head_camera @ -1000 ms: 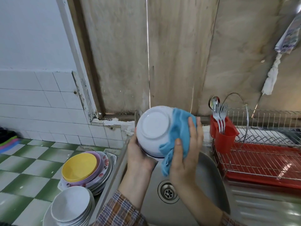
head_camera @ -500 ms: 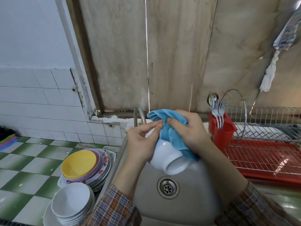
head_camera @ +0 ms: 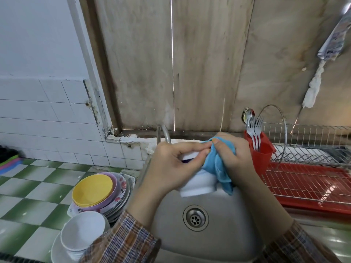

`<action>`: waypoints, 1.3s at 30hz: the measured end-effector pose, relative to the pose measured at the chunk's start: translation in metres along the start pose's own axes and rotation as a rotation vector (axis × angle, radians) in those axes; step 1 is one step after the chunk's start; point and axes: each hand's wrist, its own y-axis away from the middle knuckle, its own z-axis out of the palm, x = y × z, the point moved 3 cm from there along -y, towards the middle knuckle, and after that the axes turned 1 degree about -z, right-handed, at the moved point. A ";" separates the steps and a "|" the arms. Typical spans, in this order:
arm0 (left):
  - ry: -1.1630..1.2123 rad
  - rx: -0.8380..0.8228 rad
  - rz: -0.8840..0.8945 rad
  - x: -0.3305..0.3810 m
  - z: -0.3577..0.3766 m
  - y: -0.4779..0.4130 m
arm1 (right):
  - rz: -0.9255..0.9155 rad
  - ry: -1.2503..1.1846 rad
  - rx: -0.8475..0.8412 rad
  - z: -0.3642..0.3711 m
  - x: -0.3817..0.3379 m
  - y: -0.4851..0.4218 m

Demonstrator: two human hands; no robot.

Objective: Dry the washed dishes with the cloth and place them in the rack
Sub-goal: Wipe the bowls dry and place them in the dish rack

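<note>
Over the steel sink [head_camera: 237, 224] I hold a white bowl [head_camera: 199, 185] tipped on its side, base toward me. My left hand [head_camera: 171, 166] grips its rim, fingers curled over the edge. My right hand [head_camera: 233, 156] grips a blue cloth [head_camera: 218, 164] and presses it into the bowl's mouth; the cloth hangs down the bowl's right side. Most of the bowl is hidden by both hands. The wire dish rack [head_camera: 307, 154] on a red tray [head_camera: 311, 186] stands to the right.
A stack of plates topped by a yellow one [head_camera: 93, 188] and stacked white bowls [head_camera: 81, 232] sit on the green checked counter at left. A red cutlery holder [head_camera: 260, 152] with forks hangs on the rack's left end. The tap [head_camera: 163, 133] rises behind my hands.
The bowl has turned from base-up to lying on its side and dropped lower. My right hand has pushed the cloth inside its mouth, and my left hand has shifted onto the rim.
</note>
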 end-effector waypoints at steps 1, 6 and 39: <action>0.035 -0.002 -0.018 0.000 0.000 0.002 | -0.016 -0.013 -0.007 -0.001 0.002 0.003; 0.231 0.112 -0.147 -0.004 -0.010 0.008 | 0.159 -0.356 0.067 -0.008 0.022 0.017; 0.110 0.166 -0.364 -0.019 0.001 0.019 | 0.200 -0.059 0.171 -0.001 -0.007 0.019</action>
